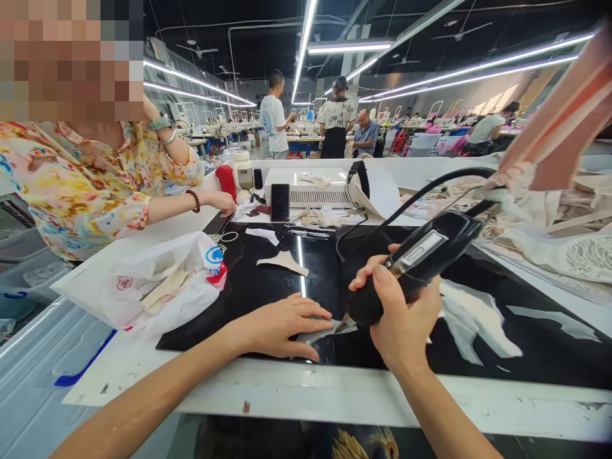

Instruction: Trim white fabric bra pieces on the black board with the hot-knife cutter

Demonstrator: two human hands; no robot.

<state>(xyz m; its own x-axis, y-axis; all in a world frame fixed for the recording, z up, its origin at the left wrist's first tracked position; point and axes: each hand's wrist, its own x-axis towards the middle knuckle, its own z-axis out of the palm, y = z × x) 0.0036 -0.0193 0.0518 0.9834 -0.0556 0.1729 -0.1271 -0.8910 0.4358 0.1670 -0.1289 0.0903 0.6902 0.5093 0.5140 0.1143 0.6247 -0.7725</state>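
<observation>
Right hand (pixel 406 312): wrapped around the lower body of the black tool, thumb along the near side and fingertips showing beyond it.
Black tool (pixel 430 245): held slantwise above the table (pixel 268 382), narrow tip down and to the left, thick end up and to the right; a black cord (pixel 406 196) and a pink cloth strip (pixel 549 146) meet near its upper end.
Tool, handling: probably stiff and fairly heavy, its smooth casing perhaps a little slippery; the rounded lower body seems the sound place to grip, clear of the tip, with slack left in the cord.
Left hand (pixel 282 325): palm down, fingers and thumb spread, resting on the thin piece and pinching nothing.
Thin piece (pixel 322 334): on the black sheet (pixel 239 306), partly under the left hand, its right end at the tool's tip; whether the tip touches it cannot be told.
Piece, handling: judged light, soft and easily creased, liable to slide on the glossy sheet; best pressed flat near its edge, fingertips kept back from the tip.
Right side: pale cloth pieces (pixel 482 319) lie loosely beside the right hand.
Left side: a plastic bag (pixel 167 287) lies beyond the left forearm; farther off, a co-worker's hand (pixel 222 201) is near a red container (pixel 225 182).
</observation>
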